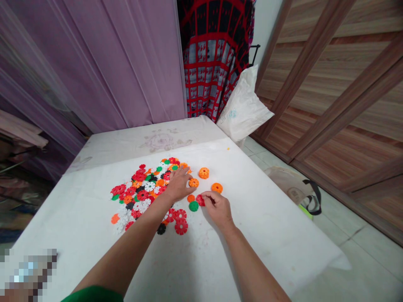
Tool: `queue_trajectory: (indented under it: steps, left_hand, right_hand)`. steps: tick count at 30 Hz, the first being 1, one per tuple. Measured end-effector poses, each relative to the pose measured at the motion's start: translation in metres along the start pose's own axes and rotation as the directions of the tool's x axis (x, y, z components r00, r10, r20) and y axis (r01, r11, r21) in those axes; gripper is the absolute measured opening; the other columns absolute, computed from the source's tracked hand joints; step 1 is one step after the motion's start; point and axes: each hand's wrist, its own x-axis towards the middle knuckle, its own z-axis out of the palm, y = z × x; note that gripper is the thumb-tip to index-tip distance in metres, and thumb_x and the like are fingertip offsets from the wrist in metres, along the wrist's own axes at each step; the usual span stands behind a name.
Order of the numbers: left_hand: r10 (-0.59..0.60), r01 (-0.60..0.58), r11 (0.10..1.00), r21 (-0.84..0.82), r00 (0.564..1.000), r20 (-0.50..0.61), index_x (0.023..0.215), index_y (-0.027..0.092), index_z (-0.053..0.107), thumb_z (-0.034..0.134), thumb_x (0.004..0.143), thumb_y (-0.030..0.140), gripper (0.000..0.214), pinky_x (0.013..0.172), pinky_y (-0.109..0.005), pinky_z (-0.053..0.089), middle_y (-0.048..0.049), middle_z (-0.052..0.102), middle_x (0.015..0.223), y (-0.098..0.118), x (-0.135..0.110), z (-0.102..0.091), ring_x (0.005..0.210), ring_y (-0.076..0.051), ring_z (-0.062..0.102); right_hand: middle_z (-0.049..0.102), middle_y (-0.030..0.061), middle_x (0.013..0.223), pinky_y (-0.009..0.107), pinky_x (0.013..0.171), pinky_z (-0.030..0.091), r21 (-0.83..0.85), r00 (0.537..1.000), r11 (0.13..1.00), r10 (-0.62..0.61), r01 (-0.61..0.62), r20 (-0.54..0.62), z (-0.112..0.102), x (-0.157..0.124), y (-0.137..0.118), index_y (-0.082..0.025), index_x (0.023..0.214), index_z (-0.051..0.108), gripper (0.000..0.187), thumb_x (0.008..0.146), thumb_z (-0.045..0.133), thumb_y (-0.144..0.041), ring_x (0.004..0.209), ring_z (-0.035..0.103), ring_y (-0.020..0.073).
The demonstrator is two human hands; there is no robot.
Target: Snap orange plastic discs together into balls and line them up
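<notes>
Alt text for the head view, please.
A person's left hand is over the edge of a multicoloured pile of notched discs on a white-covered table, an orange disc by its thumb; the right hand touches a red disc.

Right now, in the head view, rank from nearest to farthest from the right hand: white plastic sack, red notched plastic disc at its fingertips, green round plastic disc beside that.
1. Red disc: at the fingertips of the right hand.
2. Green disc: just left of the red one.
3. White sack: far ahead, upper right.
</notes>
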Motion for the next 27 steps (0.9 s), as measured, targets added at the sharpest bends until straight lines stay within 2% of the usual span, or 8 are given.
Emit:
queue_trajectory:
  steps: [7, 10, 13, 16, 21, 25, 27]
  left_hand:
    - [-0.024, 0.023, 0.999, -0.044, 0.999, -0.022, 0.104, 0.023, 0.07, 0.075, 0.07, 0.043, 0.04, 0.113, -0.06, 0.028, -0.0124, 0.051, 0.145, -0.001, -0.002, 0.004, 0.141, -0.037, 0.036]
    - [-0.031, 0.026, 0.997, -0.068, 0.997, -0.076, 0.107, 0.024, 0.069, 0.072, 0.072, 0.048, 0.043, 0.112, -0.059, 0.031, -0.0113, 0.057, 0.139, -0.009, -0.003, 0.0, 0.136, -0.036, 0.042]
    - [-0.067, 0.05, 0.995, -0.089, 0.978, -0.197, 0.107, 0.025, 0.069, 0.059, 0.083, 0.041, 0.031, 0.107, -0.049, 0.04, -0.0075, 0.067, 0.125, -0.032, -0.004, -0.011, 0.123, -0.028, 0.056]
    - [-0.205, 0.183, 0.977, -0.106, 0.941, -0.268, 0.103, 0.026, 0.071, 0.05, 0.085, 0.03, 0.028, 0.102, -0.038, 0.047, -0.0034, 0.073, 0.114, -0.065, -0.01, -0.028, 0.11, -0.022, 0.065]
    - [-0.327, 0.313, 0.945, -0.095, 0.893, -0.31, 0.095, 0.027, 0.072, 0.048, 0.083, 0.031, 0.028, 0.092, -0.035, 0.053, -0.001, 0.076, 0.101, -0.112, -0.04, -0.048, 0.096, -0.022, 0.07]
    - [-0.366, 0.353, 0.93, -0.103, 0.866, -0.341, 0.092, 0.028, 0.072, 0.047, 0.082, 0.034, 0.027, 0.091, -0.034, 0.054, 0.0001, 0.076, 0.101, -0.13, -0.071, -0.05, 0.094, -0.021, 0.07]
    - [-0.338, 0.317, 0.941, -0.118, 0.871, -0.357, 0.094, 0.027, 0.072, 0.047, 0.083, 0.035, 0.028, 0.094, -0.037, 0.053, -0.0017, 0.076, 0.103, -0.135, -0.082, -0.046, 0.097, -0.022, 0.069]
  right_hand:
    - [0.074, 0.0013, 0.075, 0.026, 0.069, 0.054, -0.003, 1.0, 1.0, -0.014, 0.014, 0.003, 0.0, 0.0, 0.0, -0.023, 0.08, 0.072, 0.023, 0.082, 0.049, -0.025, 0.067, 0.067, 0.0145]
    - [0.074, 0.0015, 0.074, 0.026, 0.069, 0.054, 0.0, 1.0, 1.0, -0.022, 0.022, -0.004, 0.0, 0.0, -0.001, -0.023, 0.08, 0.072, 0.024, 0.082, 0.049, -0.026, 0.067, 0.067, 0.0147]
    - [0.074, 0.0017, 0.075, 0.027, 0.068, 0.054, 0.001, 0.999, 1.0, -0.026, 0.026, -0.019, -0.001, 0.0, -0.001, -0.023, 0.08, 0.072, 0.023, 0.081, 0.05, -0.026, 0.067, 0.068, 0.0154]
    - [0.074, 0.0021, 0.074, 0.029, 0.067, 0.054, -0.003, 0.999, 1.0, -0.025, 0.025, -0.023, -0.002, 0.0, -0.001, -0.024, 0.078, 0.072, 0.021, 0.08, 0.051, -0.026, 0.066, 0.068, 0.0166]
    - [0.074, 0.0043, 0.075, 0.03, 0.066, 0.056, 0.039, 0.997, 0.999, -0.035, 0.038, -0.063, -0.002, 0.0, 0.001, -0.023, 0.078, 0.073, 0.02, 0.08, 0.054, -0.03, 0.067, 0.068, 0.0181]
    - [0.075, 0.0057, 0.077, 0.031, 0.066, 0.057, 0.068, 0.995, 0.998, 0.0, 0.006, -0.097, -0.002, 0.0, 0.005, -0.021, 0.079, 0.075, 0.022, 0.08, 0.058, -0.035, 0.067, 0.069, 0.0193]
    - [0.074, 0.0059, 0.074, 0.033, 0.064, 0.058, 0.078, 0.992, 0.997, 0.024, -0.015, -0.123, -0.002, 0.0, 0.007, -0.021, 0.079, 0.075, 0.023, 0.078, 0.059, -0.037, 0.064, 0.068, 0.0195]
